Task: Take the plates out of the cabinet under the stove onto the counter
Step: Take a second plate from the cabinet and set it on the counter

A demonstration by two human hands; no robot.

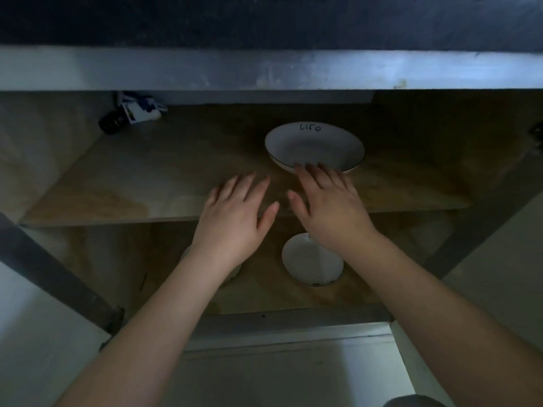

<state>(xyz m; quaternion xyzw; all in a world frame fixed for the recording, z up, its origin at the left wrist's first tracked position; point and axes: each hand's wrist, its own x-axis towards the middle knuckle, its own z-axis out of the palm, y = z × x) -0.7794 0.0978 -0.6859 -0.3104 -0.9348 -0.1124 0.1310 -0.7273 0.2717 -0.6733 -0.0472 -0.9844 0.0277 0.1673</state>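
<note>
Both hands are spread flat, the left hand (235,212) empty. The right hand (329,201) has fingertips at the near rim of the plate (314,146) just beyond it

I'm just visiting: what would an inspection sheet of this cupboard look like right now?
Surface: wooden upper shelf, stained; lower shelf beneath.
Job's things: white plate with dark rim and lettering on the upper shelf; smaller white plate on the lower shelf.
Clutter: dark-and-white object at the back left, too dim to identify; pale object under the left forearm, mostly hidden.
Hands: left hand open over the shelf edge; right hand open, fingertips at the upper plate's near rim.
Cables: nothing seen.
Surroundings: dark counter edge above.
</note>
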